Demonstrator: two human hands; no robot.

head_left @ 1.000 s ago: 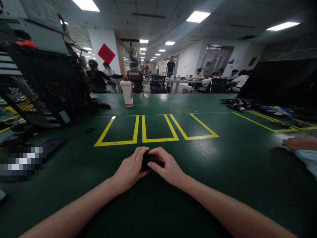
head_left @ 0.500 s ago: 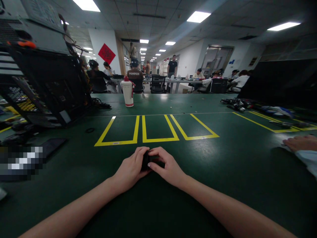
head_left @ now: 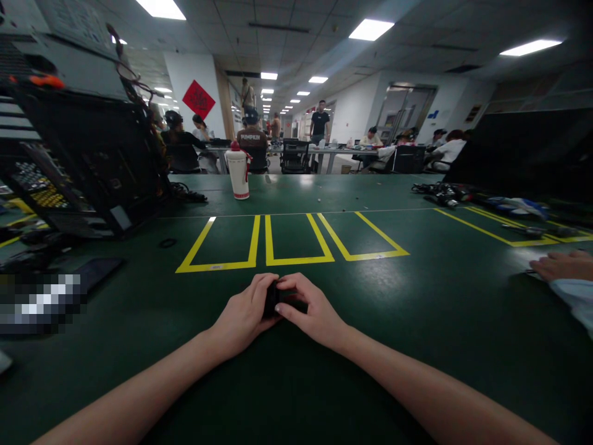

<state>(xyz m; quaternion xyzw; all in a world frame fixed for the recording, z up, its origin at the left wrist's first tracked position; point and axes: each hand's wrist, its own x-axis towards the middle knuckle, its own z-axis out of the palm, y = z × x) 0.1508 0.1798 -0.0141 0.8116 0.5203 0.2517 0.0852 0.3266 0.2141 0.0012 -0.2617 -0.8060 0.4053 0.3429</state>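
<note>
A small dark object (head_left: 271, 300) stands between my two hands near the middle of the view, mostly covered by fingers; its kind cannot be made out. My left hand (head_left: 244, 314) is wrapped round its left side, thumb low and fingers over the top. From the right, my right hand (head_left: 311, 310) pinches at it with curled fingers and the thumb tip on its near face. Both hands are low over the green table (head_left: 380, 346), just in front of the yellow tape outlines (head_left: 300, 262).
A white cup with a red lid (head_left: 238, 175) stands beyond the tape. Black computer hardware (head_left: 92, 161) rises at left, near a black ring (head_left: 167, 243). Cables and metal parts (head_left: 447, 196) lie at right. Another person's hand (head_left: 563, 266) rests at the right edge.
Both hands keep nearly the same hold on the dark object. The whole view has shifted very slightly. The standing person in the background has changed posture a little.
</note>
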